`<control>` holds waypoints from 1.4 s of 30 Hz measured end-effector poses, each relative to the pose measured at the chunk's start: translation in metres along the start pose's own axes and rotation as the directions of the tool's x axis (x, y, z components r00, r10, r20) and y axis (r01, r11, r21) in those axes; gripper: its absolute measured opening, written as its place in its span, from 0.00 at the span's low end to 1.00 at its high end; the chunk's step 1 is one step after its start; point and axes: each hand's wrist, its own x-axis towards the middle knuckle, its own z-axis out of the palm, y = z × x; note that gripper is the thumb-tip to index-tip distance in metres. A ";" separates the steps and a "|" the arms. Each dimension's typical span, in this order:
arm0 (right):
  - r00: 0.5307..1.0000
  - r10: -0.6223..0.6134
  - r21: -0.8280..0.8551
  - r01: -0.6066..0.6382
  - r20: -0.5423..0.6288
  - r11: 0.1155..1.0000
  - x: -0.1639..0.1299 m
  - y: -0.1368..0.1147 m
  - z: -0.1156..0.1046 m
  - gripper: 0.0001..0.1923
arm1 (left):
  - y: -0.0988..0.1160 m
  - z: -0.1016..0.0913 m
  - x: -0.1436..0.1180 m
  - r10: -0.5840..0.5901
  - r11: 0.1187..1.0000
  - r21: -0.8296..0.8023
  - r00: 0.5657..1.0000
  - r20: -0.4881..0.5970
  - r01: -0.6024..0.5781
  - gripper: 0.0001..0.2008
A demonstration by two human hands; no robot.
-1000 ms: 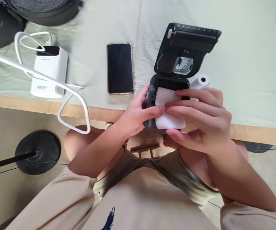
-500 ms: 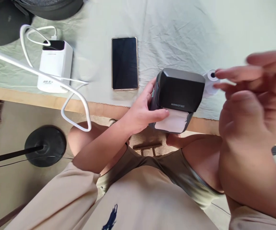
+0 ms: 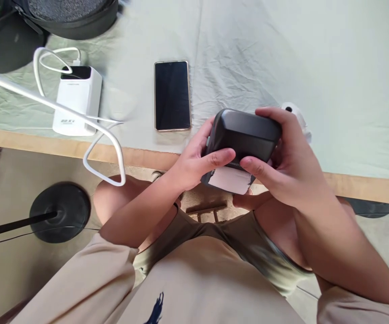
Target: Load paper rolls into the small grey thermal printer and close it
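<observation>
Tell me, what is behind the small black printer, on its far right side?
A white paper roll lies on the pale green cloth behind the printer. The right hand covers most of it; only one end shows.

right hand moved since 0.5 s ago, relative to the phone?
Yes. The right hand has come in leftward, toward the phone, and now clasps the closed printer with the left hand; before it was raised off to the right.
</observation>
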 end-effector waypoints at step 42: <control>0.994 -0.109 -0.280 0.104 0.000 0.954 0.042 -0.009 -0.029 0.06 | -0.007 0.005 0.013 0.010 0.964 -0.264 0.999 0.034 -0.001 0.15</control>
